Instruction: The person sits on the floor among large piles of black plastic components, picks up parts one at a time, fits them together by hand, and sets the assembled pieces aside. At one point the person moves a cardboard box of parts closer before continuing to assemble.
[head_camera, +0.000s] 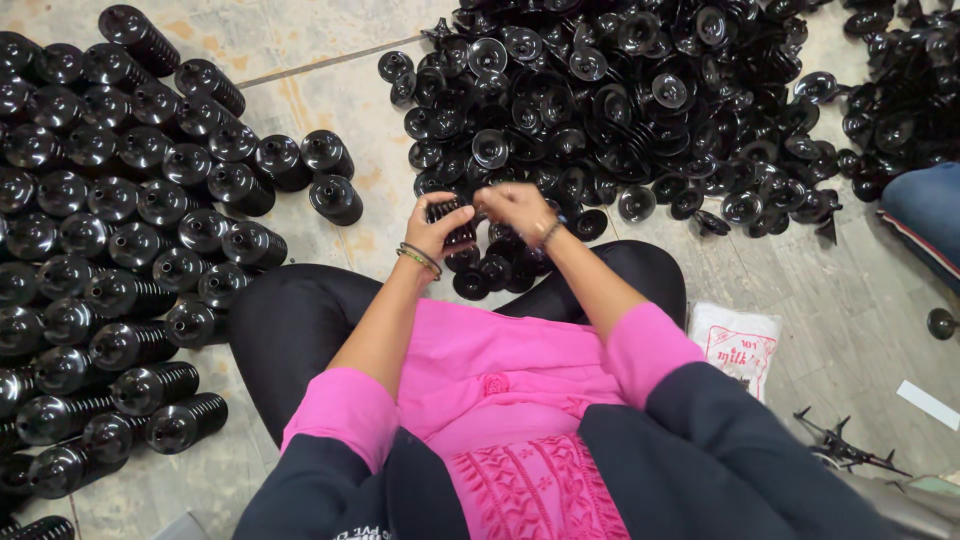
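Note:
My left hand (436, 228) grips a short black ribbed stack of round plastic parts (455, 226) in front of my crossed legs. My right hand (514, 208) touches the top of that same stack from the right, fingers curled over it. Thin bangles circle my left wrist, and a bracelet sits on my right one. A few loose black round parts (495, 270) lie on the floor just below my hands.
A big heap of loose black round parts (620, 100) covers the floor ahead. Rows of finished ribbed black stacks (110, 250) lie at the left. A white printed pouch (738, 345) lies at the right, near another person's blue-clad leg (925, 215).

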